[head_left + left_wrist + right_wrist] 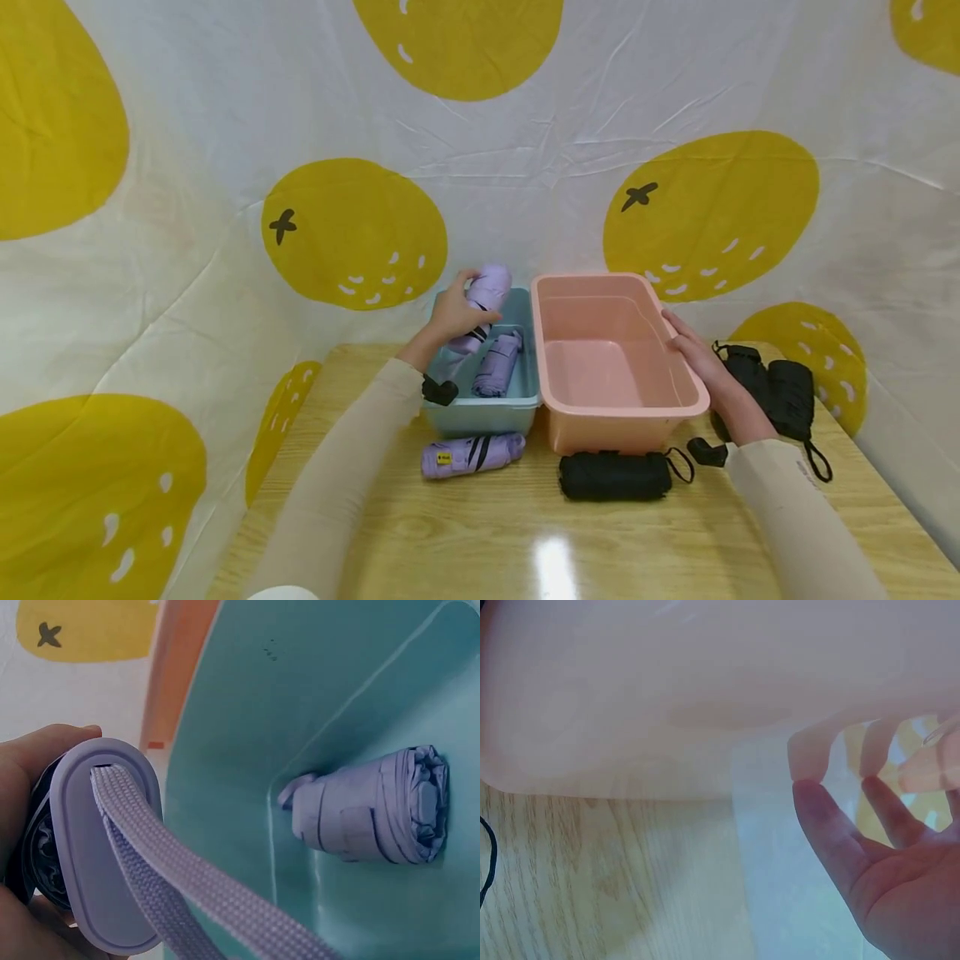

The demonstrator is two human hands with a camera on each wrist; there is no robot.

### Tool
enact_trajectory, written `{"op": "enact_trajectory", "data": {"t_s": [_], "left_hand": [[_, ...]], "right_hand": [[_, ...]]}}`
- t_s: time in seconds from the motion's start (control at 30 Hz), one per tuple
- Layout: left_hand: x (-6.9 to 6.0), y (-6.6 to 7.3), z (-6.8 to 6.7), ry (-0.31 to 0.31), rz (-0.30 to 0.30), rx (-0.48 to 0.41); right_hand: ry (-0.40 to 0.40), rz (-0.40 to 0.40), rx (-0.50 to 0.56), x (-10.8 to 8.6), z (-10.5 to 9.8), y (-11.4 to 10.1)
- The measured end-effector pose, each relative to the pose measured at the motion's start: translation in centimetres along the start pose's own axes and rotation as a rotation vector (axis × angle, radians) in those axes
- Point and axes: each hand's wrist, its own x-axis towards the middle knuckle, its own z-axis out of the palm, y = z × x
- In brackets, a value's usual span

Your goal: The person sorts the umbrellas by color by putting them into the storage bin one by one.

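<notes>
My left hand (452, 318) (15, 780) grips a rolled lilac umbrella (489, 288) (97, 862), held tilted above the blue bin (480, 417) (247, 690). A lilac strap dangles from the umbrella's flat end in the left wrist view. Inside the blue bin lies a second rolled lilac umbrella (497, 367) (360, 810). My right hand (703, 365) (907, 889) rests its fingertips against the outer right side of the pink bin (611, 427) (667, 712), with the fingers fairly extended. The inside of the pink bin shows no objects.
In front of the blue bin lies another lilac umbrella (472, 456). A black rolled umbrella (615, 477) with a loop lies before the pink bin. More black umbrellas (791, 396) lie right of my right hand. A patterned cloth (510, 200) hangs behind the wooden table (450, 533).
</notes>
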Motion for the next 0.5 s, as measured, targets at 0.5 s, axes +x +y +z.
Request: {"op": "enact_trajectory", "data": {"t_s": [0.5], "left_hand": [[0.8, -2.3, 0.7, -0.030, -0.055, 0.035]], "right_hand": [[-0.001, 0.015, -0.020, 0.0, -0.1, -0.2]]}}
